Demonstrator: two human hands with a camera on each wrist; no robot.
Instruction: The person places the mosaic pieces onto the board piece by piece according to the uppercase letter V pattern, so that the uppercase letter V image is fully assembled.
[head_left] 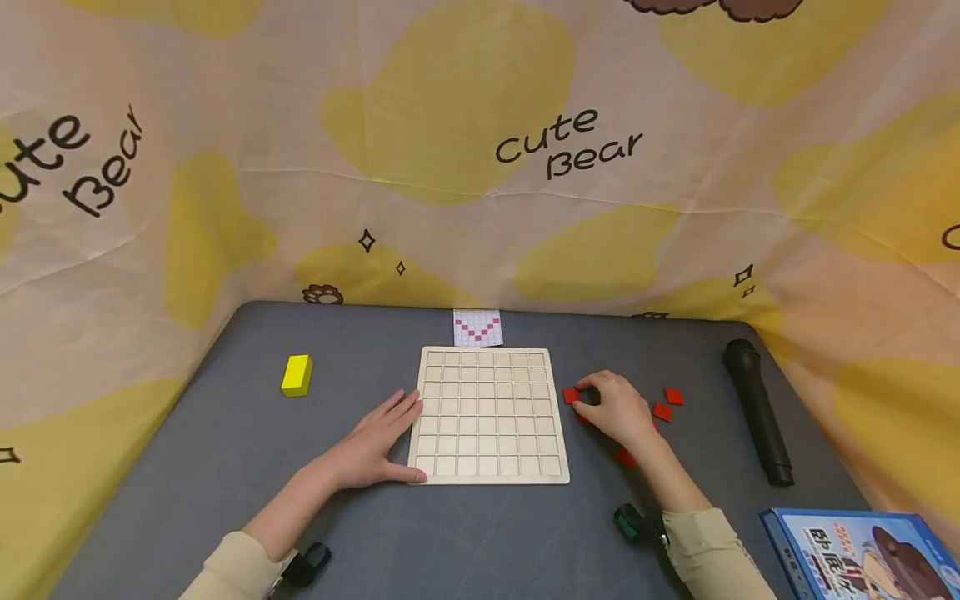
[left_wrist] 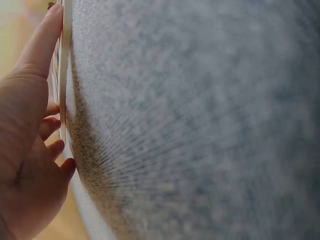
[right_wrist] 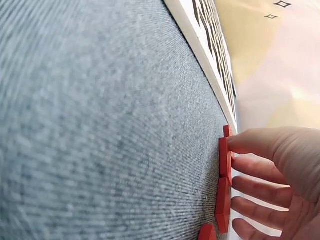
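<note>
A pale wooden board (head_left: 487,417) with a grid of square cells lies on the grey table. My left hand (head_left: 382,442) rests along its left edge, fingers spread and fairly straight, with the thumb at the near left corner. In the left wrist view the thumb (left_wrist: 42,40) lies against the board's rim. To the right of the board, my right hand (head_left: 617,407) pinches a flat red square tile (head_left: 571,396) between thumb and fingers, low at the table. Other red tiles (head_left: 662,412) lie around and partly under this hand; the right wrist view shows several tiles (right_wrist: 223,205) close together.
A small card (head_left: 477,327) with a pink grid pattern stands behind the board. At the left is a yellow block (head_left: 297,376). A black microphone-shaped object (head_left: 757,412) lies on the right, and a blue box (head_left: 862,554) sits at the near right corner. A patterned curtain (head_left: 450,167) hangs behind.
</note>
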